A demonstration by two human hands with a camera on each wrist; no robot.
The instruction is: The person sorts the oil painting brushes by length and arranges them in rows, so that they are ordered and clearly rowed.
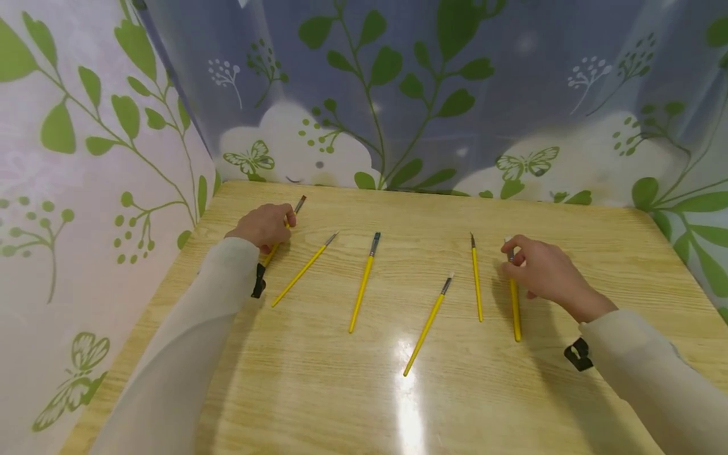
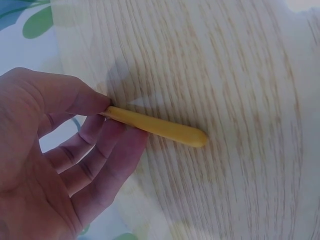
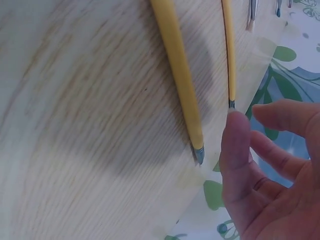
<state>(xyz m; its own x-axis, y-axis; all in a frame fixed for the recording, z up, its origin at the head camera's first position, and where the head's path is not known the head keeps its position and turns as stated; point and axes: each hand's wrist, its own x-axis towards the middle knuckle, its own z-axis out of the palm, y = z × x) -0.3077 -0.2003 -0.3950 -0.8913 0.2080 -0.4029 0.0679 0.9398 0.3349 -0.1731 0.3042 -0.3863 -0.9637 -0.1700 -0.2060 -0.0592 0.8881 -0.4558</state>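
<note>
My left hand (image 1: 263, 226) pinches a yellow-handled paintbrush (image 2: 157, 127) between thumb and fingers at the table's far left. Its reddish-brown bristle tip pokes out beyond the hand in the head view, while the rounded handle end shows in the left wrist view. Over at the right, my right hand (image 1: 543, 268) hovers by the bristle end of the rightmost paintbrush (image 1: 515, 309). In the right wrist view a gap separates thumb and index finger, with nothing held, and that thick brush (image 3: 181, 75) lies beside the hand on the wood.
Between the hands lie several more yellow paintbrushes: a thin one (image 1: 304, 272), a dark flat-tipped one (image 1: 362, 294), a white-tipped one (image 1: 423, 335) and a fine dark-tipped one (image 1: 476, 284). Leaf-patterned curtains (image 1: 364, 95) hang behind and beside the wooden table (image 1: 318, 392).
</note>
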